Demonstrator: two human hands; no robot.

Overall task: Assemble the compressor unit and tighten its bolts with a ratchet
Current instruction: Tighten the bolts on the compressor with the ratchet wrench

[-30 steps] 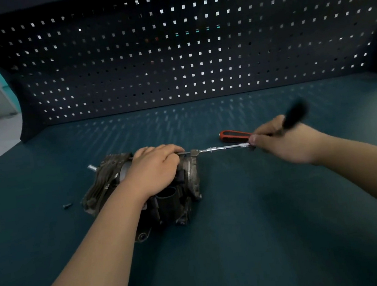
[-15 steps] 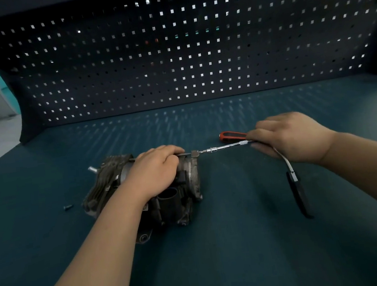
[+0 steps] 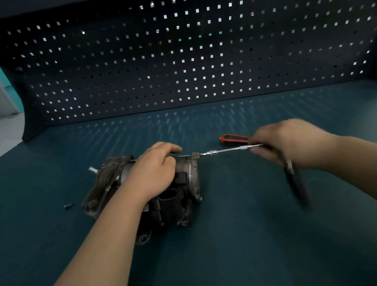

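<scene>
On the dark teal bench (image 3: 242, 243), your left hand (image 3: 153, 171) clasps the grey metal compressor unit (image 3: 189, 173), your right hand (image 3: 294, 144) clenched round the silver black-handled ratchet (image 3: 231, 149) reaching its top edge.

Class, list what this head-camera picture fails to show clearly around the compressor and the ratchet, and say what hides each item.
- Head view: top of the grey ribbed metal compressor unit, covered by the left hand.
- Head view: head of the silver-and-black ratchet, inside the right hand; its black end is motion-blurred.
- Head view: small dark screw, too small to identify.
- Head view: red-and-black screwdriver, shaft behind the right hand.
</scene>
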